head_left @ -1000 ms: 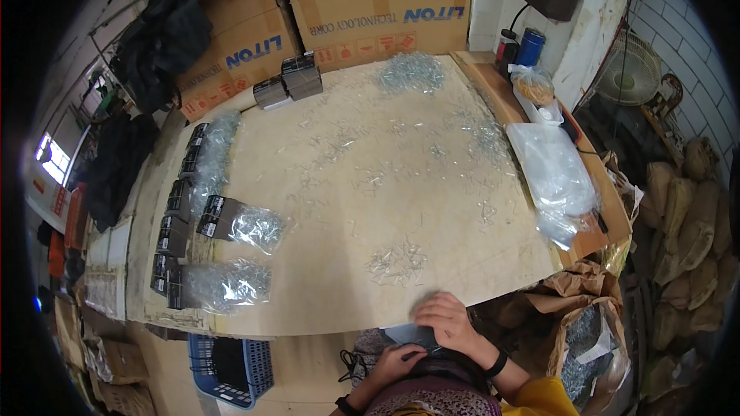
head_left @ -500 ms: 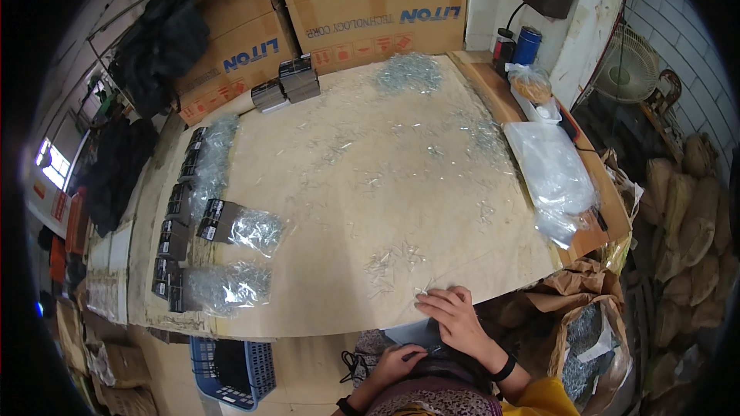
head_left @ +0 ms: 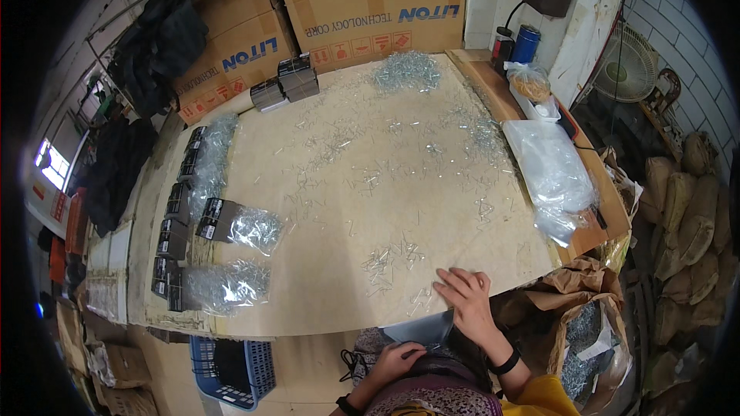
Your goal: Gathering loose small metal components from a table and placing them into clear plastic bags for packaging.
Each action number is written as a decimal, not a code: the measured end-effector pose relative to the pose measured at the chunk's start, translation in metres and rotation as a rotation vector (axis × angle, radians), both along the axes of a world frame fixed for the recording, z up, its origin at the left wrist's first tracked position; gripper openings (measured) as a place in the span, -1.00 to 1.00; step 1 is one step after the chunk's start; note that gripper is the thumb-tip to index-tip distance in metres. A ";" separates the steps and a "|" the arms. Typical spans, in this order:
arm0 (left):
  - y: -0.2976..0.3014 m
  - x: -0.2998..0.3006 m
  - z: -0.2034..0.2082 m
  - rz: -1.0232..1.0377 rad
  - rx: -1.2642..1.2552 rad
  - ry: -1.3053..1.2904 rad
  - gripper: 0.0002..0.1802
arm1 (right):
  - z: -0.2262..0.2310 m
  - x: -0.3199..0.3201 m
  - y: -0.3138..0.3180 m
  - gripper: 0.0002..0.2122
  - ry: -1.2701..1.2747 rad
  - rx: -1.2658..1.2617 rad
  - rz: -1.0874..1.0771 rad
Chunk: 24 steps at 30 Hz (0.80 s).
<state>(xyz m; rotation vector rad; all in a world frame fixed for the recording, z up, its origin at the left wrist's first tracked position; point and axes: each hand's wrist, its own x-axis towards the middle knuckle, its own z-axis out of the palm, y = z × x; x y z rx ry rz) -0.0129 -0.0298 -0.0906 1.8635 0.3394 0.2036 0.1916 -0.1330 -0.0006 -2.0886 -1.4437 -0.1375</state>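
Note:
My left hand is closed low in front of the table's near edge, pinching a clear plastic bag. That bag lies across my lap just under the edge, its upper part spread flat. My right hand rests at the near edge of the tabletop, fingers stretched out and slightly apart, palm down. Beside its fingertips lie a few thin, shiny metal pins. A loose cluster of the same pins is a little farther in. Nothing shows gripped in the right hand, though its palm is hidden.
More pins are heaped at the back and scattered over the board. Filled clear bags with dark cards line the left side. Flat plastic bags lie on the right ledge. A blue basket stands below; a paper sack is at right.
My right hand has moved up and to the right, from over the bag onto the table edge. More of the bag shows. The left hand stays put, and several pins now lie near the edge.

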 end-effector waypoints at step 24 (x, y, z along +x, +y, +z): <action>0.001 -0.001 -0.001 -0.004 0.011 -0.001 -0.86 | -0.010 0.005 0.064 -0.71 -0.001 0.100 0.062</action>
